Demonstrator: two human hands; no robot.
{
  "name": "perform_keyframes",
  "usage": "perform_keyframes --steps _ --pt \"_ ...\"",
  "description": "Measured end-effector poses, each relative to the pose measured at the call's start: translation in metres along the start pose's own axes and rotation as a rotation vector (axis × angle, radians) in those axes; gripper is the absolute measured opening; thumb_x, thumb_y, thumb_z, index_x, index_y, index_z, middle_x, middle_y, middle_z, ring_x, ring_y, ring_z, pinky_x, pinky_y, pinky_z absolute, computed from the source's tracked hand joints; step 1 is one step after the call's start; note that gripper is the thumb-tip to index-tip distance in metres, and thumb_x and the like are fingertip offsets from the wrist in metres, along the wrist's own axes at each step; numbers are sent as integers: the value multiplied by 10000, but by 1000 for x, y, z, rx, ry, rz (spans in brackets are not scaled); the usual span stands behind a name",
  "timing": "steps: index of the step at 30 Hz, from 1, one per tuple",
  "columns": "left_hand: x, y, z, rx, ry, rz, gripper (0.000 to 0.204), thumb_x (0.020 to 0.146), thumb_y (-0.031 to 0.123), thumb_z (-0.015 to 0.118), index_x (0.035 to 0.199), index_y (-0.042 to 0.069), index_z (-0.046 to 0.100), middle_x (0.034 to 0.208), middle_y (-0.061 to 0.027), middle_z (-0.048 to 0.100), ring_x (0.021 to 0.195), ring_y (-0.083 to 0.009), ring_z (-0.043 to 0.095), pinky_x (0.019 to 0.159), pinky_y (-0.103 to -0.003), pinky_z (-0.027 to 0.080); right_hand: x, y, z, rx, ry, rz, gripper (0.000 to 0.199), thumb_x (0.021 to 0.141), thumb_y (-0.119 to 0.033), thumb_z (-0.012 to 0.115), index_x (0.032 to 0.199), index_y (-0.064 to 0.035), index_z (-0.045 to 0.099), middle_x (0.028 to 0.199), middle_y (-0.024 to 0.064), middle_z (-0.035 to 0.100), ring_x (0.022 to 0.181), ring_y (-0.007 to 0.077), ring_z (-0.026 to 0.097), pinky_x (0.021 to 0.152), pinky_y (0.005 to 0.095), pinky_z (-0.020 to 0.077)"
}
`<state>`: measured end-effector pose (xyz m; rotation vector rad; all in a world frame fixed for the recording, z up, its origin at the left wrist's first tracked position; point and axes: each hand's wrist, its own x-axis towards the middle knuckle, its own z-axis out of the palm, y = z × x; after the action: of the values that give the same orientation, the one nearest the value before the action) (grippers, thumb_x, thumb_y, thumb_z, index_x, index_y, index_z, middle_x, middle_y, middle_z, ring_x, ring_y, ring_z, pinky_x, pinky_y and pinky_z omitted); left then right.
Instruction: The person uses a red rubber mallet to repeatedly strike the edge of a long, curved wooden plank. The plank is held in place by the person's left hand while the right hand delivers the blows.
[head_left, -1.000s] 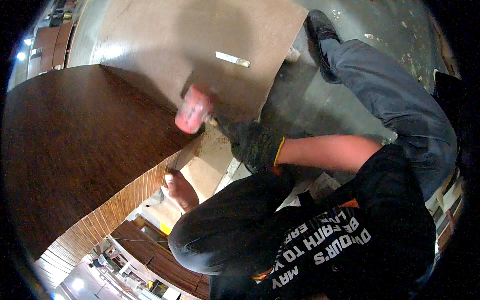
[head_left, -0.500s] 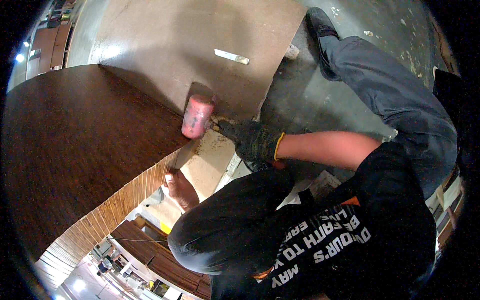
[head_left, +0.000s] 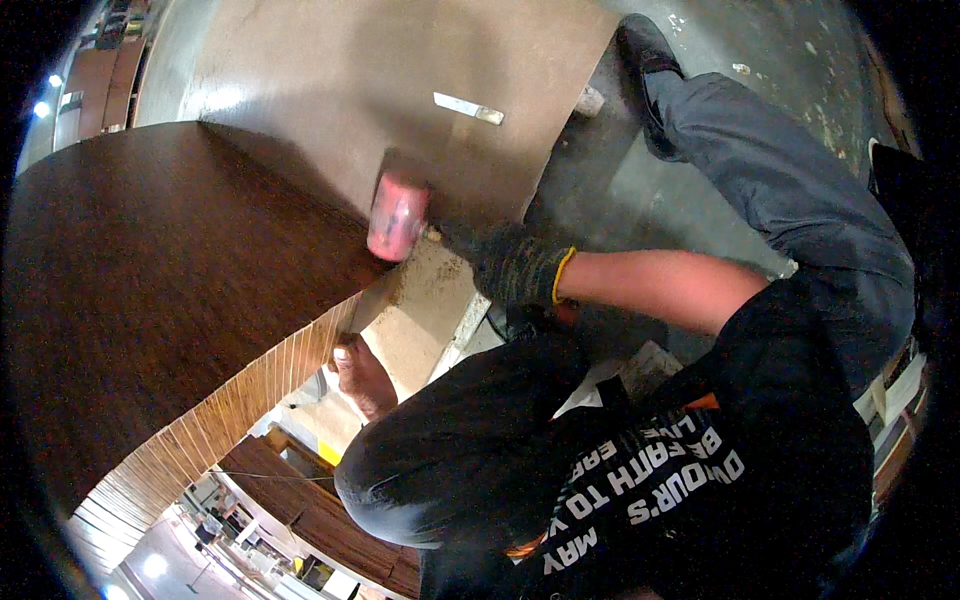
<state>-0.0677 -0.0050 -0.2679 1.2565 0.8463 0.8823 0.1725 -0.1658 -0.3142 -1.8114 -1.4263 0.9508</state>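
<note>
"Grey floor [head_left: 625, 200], what's on it?"
"A tan board [head_left: 290, 50], beyond the dark wooden panel [head_left: 180, 290]."
"Any writing?"
"White lettering [head_left: 645, 515] on the black shirt [head_left: 790, 400], right of the panel."
"The grips?"
"The gloved right grip [head_left: 515, 265] is closed round the handle of the red mallet [head_left: 398, 215], its head by the panel's corner. The bare left grip [head_left: 366, 382], beside the panel's edge: can't tell how closed."

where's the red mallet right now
In the head view, left of centre: the red mallet is in the gloved right hand, its head by the dark brown panel's right corner.
</note>
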Motion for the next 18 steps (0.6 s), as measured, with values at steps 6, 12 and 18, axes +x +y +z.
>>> perform_keyframes --steps 6,12,18 --pt "-9 -38 -6 -61 -56 -137 515 794 95 667 1239 15 421 1062 -75 517 1021 -182 465 961 -335 348 8 1 -23 82 278 54 703 706 -102 556 1376 -47 352 984 240 612 815 407 605 714 498 486" --pt "1 -58 4 64 -5 -231 531 736 -67 647 1226 34 468 1121 -53 542 1036 -165 498 974 -319 357 15 0 -8 17 264 -48 751 689 -106 581 1398 -96 334 1058 233 594 890 403 596 766 477 483" --pt "4 -46 -4 105 -15 -290 475 718 -73 651 1160 27 508 1091 -36 548 1006 -147 494 941 -291 350 19 11 4 -21 139 -36 734 702 -89 575 1391 -58 325 1140 246 554 948 398 582 819 460 475"
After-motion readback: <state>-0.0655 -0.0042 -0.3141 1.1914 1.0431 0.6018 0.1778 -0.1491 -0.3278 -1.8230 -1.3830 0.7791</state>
